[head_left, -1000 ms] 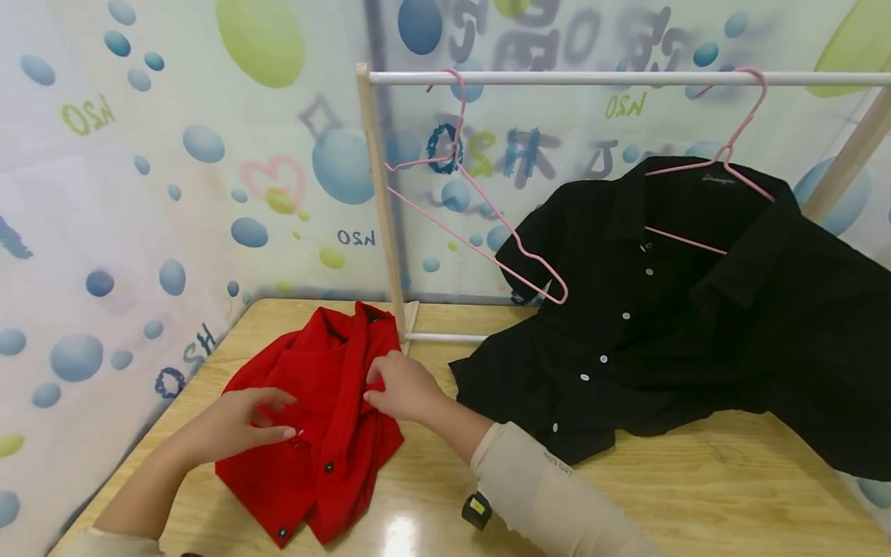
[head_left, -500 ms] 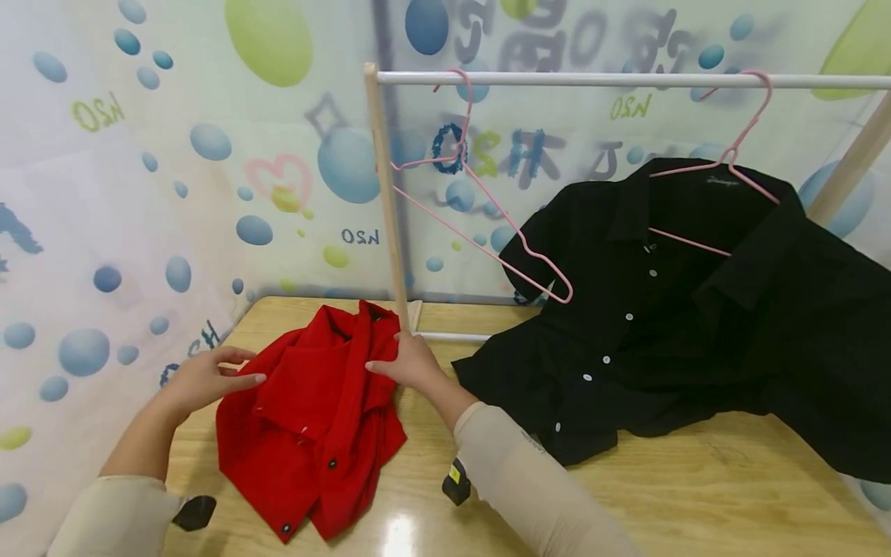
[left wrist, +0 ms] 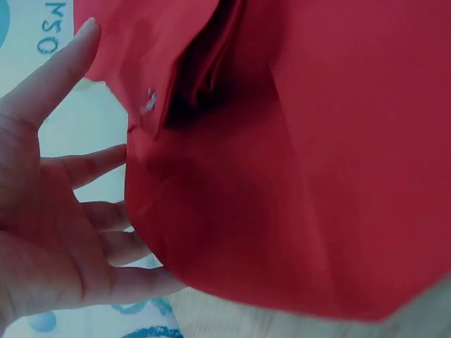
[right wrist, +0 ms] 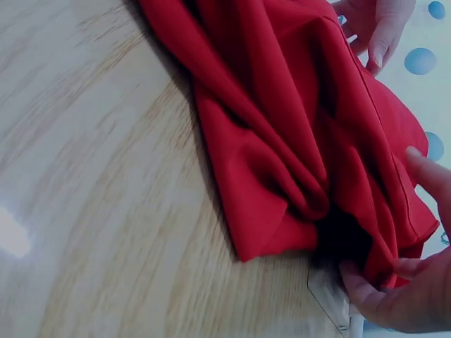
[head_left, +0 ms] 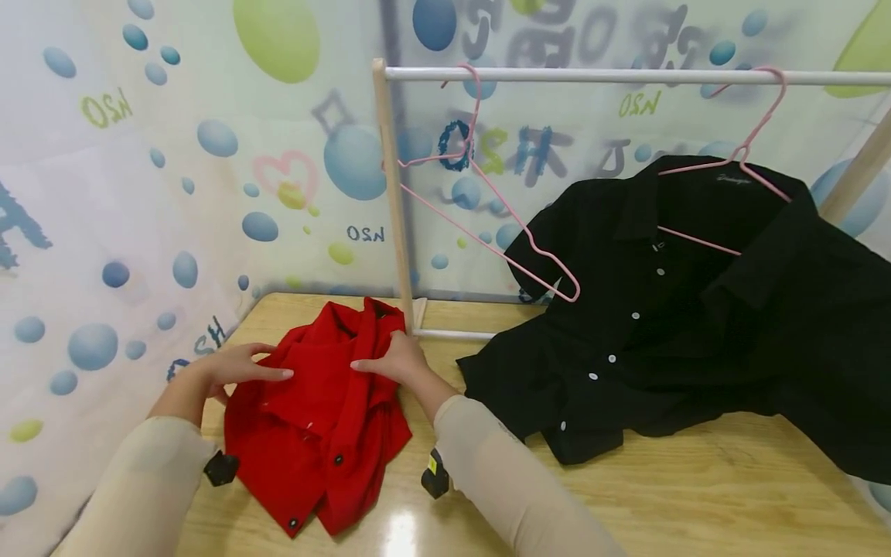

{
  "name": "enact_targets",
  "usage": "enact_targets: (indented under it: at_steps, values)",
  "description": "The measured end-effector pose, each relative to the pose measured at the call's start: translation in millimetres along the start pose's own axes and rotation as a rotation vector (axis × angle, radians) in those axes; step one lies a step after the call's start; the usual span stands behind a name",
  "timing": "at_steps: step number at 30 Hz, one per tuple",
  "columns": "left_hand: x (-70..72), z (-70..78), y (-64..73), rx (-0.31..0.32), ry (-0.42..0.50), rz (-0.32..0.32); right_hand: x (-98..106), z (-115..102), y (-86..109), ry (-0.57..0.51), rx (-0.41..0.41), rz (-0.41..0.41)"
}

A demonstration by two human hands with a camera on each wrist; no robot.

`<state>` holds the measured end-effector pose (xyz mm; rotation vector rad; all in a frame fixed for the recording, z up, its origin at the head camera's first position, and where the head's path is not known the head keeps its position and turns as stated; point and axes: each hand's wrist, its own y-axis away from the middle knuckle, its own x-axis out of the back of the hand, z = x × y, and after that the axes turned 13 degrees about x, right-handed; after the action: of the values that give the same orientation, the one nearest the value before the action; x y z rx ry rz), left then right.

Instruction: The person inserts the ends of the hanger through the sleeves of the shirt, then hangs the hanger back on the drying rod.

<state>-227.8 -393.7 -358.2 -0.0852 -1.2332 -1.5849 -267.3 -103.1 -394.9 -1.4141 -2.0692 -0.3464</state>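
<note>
Now left hand [head_left: 237, 366] reaches further over red garment [head_left: 288, 441], fingers spread; right hand [head_left: 404, 360], fingers gripping garment's edge.

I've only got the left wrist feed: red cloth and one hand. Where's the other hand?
Observer: Head view has the right hand on the red garment, on the side nearest the wooden post.
Operator: Copy. Anything hanging nearby?
Observer: Yes, a pink hanger with no garment on it hangs from the white rail.
Operator: And further along?
Observer: To the right in the head view, a black shirt is on a second pink hanger.
</note>
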Motion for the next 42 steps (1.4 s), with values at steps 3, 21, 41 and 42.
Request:
enact_targets:
  at_steps: [3, 21, 41, 42]
  values:
    - [-2.4, 5.8, -4.3, -0.011, 0.02, -0.031, -0.9, -1.7, -2.0, -0.051, -0.013, 0.031]
    - [-16.9, 14.6, -9.4, -0.367, 0.083, 0.124, -12.8, -8.5, -8.9, -0.261, -0.079, 0.271]
    - [-22.8, 4.5, 38.6, -0.493, 0.201, 0.325, 11.5, -36.7, 16.9, -0.48, 0.092, 0.318]
    - [-23.9, 4.2, 40.9, -0.499, 0.2, 0.34, 13.3, -38.4, 19.0, -0.48, 0.1, 0.317]
